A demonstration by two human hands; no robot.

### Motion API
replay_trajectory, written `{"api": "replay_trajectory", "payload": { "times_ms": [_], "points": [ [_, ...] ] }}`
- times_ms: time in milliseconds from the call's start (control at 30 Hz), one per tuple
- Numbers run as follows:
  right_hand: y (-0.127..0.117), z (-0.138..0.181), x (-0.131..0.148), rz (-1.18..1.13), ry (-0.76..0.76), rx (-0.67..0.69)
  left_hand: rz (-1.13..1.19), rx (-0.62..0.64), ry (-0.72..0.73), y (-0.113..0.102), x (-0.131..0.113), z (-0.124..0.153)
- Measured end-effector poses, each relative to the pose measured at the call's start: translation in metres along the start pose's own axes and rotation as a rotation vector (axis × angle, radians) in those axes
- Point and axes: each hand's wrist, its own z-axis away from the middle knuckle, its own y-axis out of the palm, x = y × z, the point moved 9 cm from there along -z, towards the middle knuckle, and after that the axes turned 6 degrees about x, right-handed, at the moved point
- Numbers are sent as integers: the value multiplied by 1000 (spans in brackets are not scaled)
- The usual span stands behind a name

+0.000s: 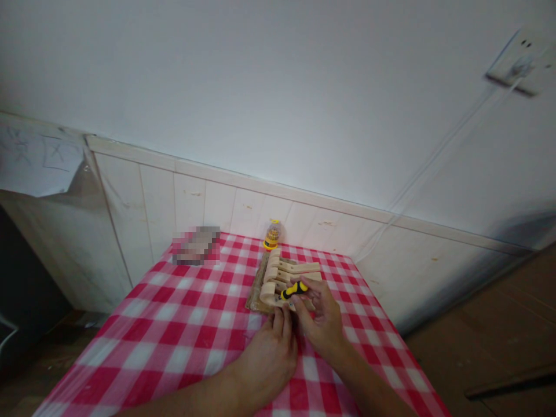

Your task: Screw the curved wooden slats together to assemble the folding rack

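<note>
In my right hand (324, 315) is a short yellow-and-black screwdriver (294, 289), its fingers closed around the handle. The tool slants down to the left, with its tip at the near end of a light wooden piece with several curved, hook-like arms (270, 275). My left hand (278, 344) lies at the near edge of this piece, fingers together and pressed against it; the fingertips are partly hidden. Under the wooden piece is a worn brown board (256, 295). Small dark dots, like screws or holes, show on the arms.
A red-and-white checked cloth (174, 336) covers the table. Behind the wooden piece stands a clear, yellow-based container of bits (272, 236). A blurred-out object (196, 245) lies at the back left. A white cable (438, 153) runs down the wall from an outlet (516, 61).
</note>
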Motion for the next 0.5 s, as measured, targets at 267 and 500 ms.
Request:
{"api": "replay_trajectory", "payload": {
  "times_ms": [267, 500],
  "points": [
    [-4, -1, 1, 54, 0, -52, 22, 46, 19, -3, 2, -1],
    [-8, -3, 0, 127, 12, -100, 1, 26, -4, 2, 0, -1]
  ]
}}
